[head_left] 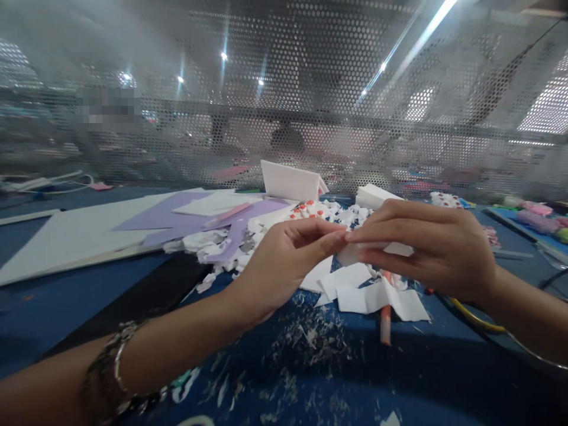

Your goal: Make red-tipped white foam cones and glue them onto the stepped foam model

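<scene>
My left hand comes in from the lower left, thumb and forefinger pinched together. Its fingertips meet those of my right hand, which is closed with its fingers bent toward the left. A small thin white piece shows just under the joined fingertips, partly hidden by the right fingers. Whatever the left pinch holds is too small to make out. Below the hands lie folded white strips, across an orange pen-like stick with a translucent end.
White scraps with red dots lie behind the hands, near a folded white board. Purple sheets rest on large white boards at left. Fine white shavings cover the blue table. A perforated metal screen stands behind.
</scene>
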Demonstrator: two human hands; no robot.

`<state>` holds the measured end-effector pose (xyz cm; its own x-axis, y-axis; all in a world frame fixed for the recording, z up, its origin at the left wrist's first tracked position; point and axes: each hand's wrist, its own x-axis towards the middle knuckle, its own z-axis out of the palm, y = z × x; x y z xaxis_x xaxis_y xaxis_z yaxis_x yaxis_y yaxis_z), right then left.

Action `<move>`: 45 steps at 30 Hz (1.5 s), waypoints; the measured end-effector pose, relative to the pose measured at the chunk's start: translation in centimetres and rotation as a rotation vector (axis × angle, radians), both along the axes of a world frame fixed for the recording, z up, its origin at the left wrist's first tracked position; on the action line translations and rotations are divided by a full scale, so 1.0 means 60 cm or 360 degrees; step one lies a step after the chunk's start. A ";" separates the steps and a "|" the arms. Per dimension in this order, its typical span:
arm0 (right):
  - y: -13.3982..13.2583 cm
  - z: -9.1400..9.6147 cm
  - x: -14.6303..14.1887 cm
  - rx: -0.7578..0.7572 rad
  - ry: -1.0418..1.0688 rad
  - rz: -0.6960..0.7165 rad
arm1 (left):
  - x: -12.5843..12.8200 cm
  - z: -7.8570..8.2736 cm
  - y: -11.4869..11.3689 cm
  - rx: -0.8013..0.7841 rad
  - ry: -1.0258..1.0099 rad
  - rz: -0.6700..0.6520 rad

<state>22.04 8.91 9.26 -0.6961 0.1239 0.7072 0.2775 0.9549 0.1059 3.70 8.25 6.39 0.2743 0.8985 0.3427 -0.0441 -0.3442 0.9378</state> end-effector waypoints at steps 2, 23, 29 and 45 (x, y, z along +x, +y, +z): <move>-0.002 0.002 0.004 0.0050 -0.0059 -0.0060 | -0.001 -0.004 0.004 -0.0012 -0.0023 -0.0043; 0.007 -0.022 -0.008 0.0103 0.0224 -0.0142 | -0.002 0.000 0.000 0.0364 0.0203 0.0119; 0.004 -0.026 -0.015 0.0004 0.0359 -0.0228 | -0.005 -0.005 -0.004 0.0710 0.0283 0.0205; 0.006 -0.031 -0.021 -0.0793 0.0656 -0.0065 | -0.010 -0.005 0.013 0.0220 -0.0137 -0.0112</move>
<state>20.79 9.30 7.39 -0.3676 0.5270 0.7662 0.2379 0.8498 -0.4703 3.09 9.03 6.06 0.2992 0.8207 0.4867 -0.1506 -0.4631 0.8734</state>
